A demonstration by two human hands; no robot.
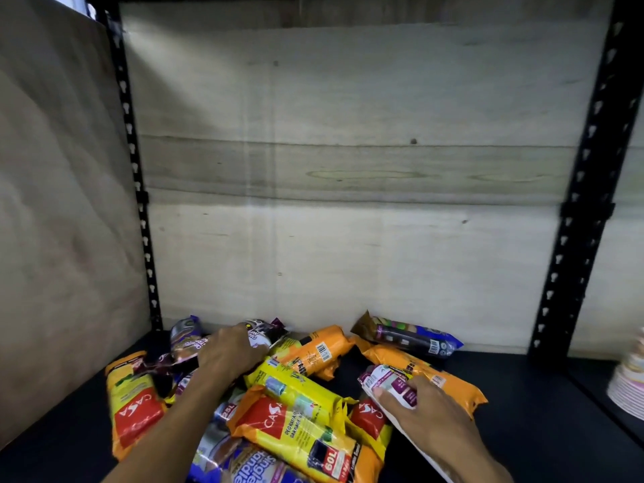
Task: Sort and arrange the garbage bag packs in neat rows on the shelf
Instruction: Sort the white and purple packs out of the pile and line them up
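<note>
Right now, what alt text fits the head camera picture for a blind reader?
Two bare hands reach into a jumbled pile of garbage bag packs on a dark shelf: left hand on a purple pack, right hand gripping a white pack.

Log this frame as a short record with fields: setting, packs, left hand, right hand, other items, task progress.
setting: dark shelf with a wooden back panel
packs: loose pile of orange, yellow and purple packs, overlapping at mixed angles
left hand: left hand reaches to the back of the pile, on a purple pack; grip unclear
right hand: right hand holds a white and purple pack
other items: stack of plates at the right edge
task progress: no neat rows yet
</note>
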